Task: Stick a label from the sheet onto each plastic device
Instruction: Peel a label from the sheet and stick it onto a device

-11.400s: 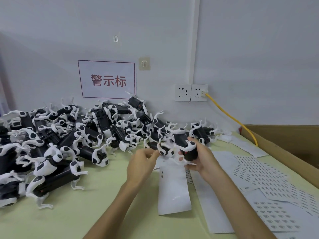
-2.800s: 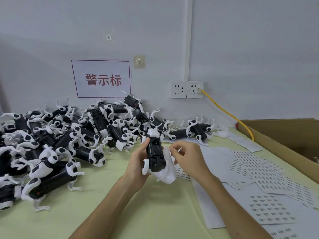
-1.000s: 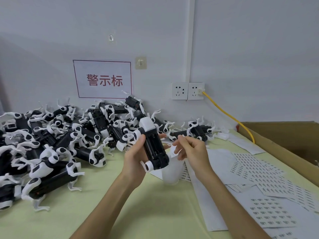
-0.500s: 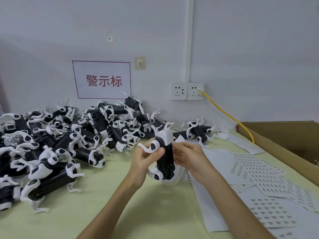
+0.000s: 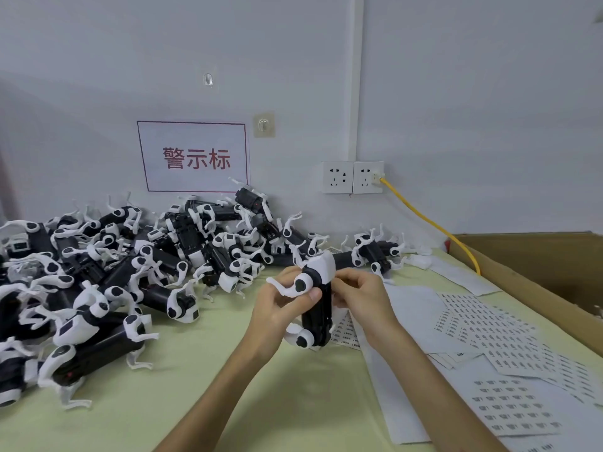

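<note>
Fingers (image 5: 306, 298): the thumb and fingers of the left hand (image 5: 277, 308) wrap the upper half of the held device (image 5: 316, 313); those of the right hand (image 5: 363, 296) curl round its right edge, so both hands grip it.
Held device: black body with white ends and thin white legs, upright, lifted off the table (image 5: 202, 380) between the two hands.
Cardboard box (image 5: 538, 259): on the far right, its near wall along the table's edge; little of its inside shows.
Label sheets (image 5: 496, 331): overlapping white sheets of small dark printed labels, spread on the table to the right of the hands, some under the right forearm.
Pile of devices (image 5: 137, 265): black-and-white devices heaped on the left, up against the wall.
Wall: a red-bordered sign (image 5: 195, 156), two sockets (image 5: 352, 177), and a yellow cable (image 5: 427, 220) running down behind the box.
Hidden: the device's far side and any label at the right fingertips cannot be seen — the box and the outer sheets are cut off by the frame.
</note>
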Tool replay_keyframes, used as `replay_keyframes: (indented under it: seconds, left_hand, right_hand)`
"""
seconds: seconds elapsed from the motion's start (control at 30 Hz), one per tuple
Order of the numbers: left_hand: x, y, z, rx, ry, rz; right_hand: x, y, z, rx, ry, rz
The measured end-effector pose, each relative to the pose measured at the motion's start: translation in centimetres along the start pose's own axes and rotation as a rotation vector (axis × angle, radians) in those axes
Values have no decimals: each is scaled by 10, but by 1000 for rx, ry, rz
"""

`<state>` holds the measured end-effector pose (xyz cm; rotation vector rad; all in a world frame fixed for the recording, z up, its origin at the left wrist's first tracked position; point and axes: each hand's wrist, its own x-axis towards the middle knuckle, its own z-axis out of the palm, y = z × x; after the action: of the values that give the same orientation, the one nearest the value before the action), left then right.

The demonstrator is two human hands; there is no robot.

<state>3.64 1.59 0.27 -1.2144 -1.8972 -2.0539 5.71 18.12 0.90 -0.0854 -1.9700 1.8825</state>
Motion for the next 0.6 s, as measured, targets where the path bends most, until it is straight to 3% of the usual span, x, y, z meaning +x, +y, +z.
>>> replay_keyframes:
  seconds: [0.1, 0.23, 0.4, 0.6]
  left_hand:
    - [1, -1, -1, -93, 111, -88]
    - [3, 1, -6, -236, 288, -231]
    - [8, 0, -15, -453, 405, -375]
    - [8, -6, -19, -577, 441, -465]
  right_hand:
    - [-3, -1, 5, -82, 41, -146]
    - [-3, -2, 5, -54, 125, -211]
    - [-2, -7, -1, 76, 132, -176]
    - [-4, -9, 3, 332, -50, -36]
